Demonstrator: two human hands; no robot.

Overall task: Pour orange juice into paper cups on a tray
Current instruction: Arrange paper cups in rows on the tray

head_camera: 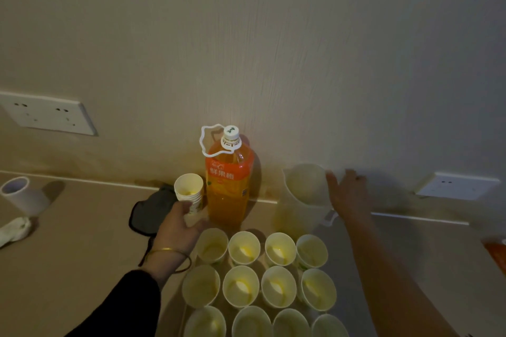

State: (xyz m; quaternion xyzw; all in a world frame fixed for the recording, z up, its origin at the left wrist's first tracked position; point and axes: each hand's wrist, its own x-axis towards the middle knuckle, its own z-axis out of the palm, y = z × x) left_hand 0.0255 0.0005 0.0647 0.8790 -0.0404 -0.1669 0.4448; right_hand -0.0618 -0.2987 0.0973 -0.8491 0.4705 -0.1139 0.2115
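A capped orange juice bottle (228,180) with a white carry loop stands upright against the wall. Left of it is a stack of paper cups (189,191), and my left hand (179,227) grips the stack's lower part. Several paper cups (243,286) stand in rows on a tray (189,306) in front, some with a little yellow juice at the bottom. A pale, translucent pitcher (304,191) stands right of the bottle. My right hand (347,194) lies with fingers spread against the pitcher's right side; whether it grips it is unclear.
A black cloth (149,213) lies behind my left hand. At the far left are a roll of tape (16,191) and a crumpled white tissue (13,230). Wall sockets (46,113) sit at left and right (454,186). An orange packet (497,254) shows at the right edge.
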